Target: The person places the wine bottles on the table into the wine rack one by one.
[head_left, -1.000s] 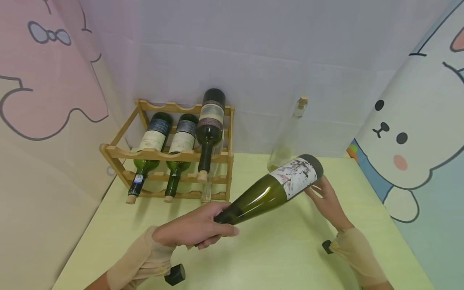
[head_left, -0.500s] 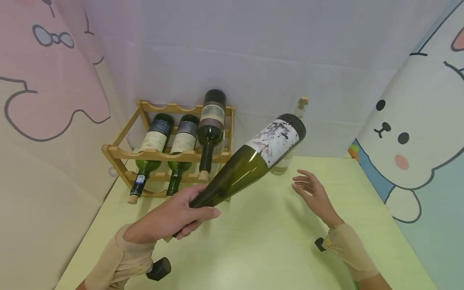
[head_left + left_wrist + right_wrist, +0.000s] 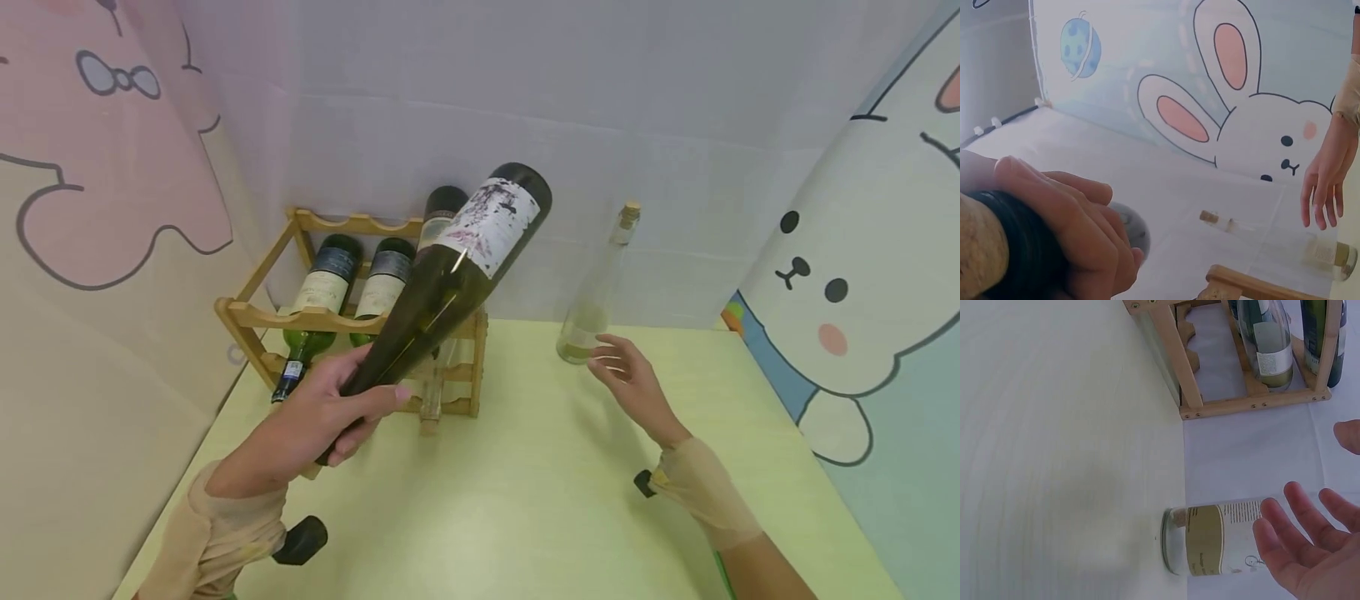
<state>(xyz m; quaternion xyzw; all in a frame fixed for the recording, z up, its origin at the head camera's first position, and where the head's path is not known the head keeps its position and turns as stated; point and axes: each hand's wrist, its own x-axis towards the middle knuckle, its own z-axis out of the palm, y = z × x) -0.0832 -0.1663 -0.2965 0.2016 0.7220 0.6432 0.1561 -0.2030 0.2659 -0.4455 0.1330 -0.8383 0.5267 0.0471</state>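
Note:
My left hand (image 3: 303, 425) grips a green wine bottle (image 3: 431, 308) by its neck. The bottle slants up to the right in front of the wooden wine rack (image 3: 251, 315), base uppermost, with a worn white label. In the left wrist view its cork (image 3: 980, 250) shows beside my curled fingers. My right hand (image 3: 633, 387) holds nothing, its fingers loosely bent. Close by it a clear corked glass bottle (image 3: 592, 308) stands upright against the back cloth; the left wrist view shows a gap between them.
Several bottles lie in the rack, necks toward me: a green one (image 3: 322, 287), another green one (image 3: 381, 287), a dark one (image 3: 442, 204) partly covered by the held bottle, and a clear one (image 3: 431, 400) lower down. Printed cloth walls (image 3: 832, 292) border the pale table (image 3: 525, 500).
The held bottle has moved left and up, from the table's middle to in front of the rack. My right hand has come off its base and drifted left, toward the clear bottle.

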